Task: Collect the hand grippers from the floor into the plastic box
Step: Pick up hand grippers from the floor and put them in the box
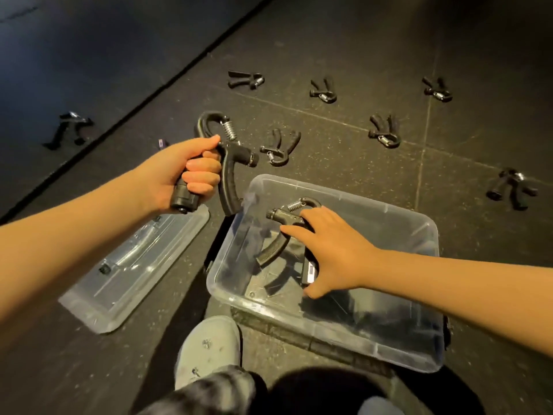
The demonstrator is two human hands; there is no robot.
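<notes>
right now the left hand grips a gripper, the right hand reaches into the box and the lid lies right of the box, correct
Not quite. The head view shows the lid lying left of the box, not right. The rest holds: the left hand grips a gripper and the right hand reaches into the box.
</notes>
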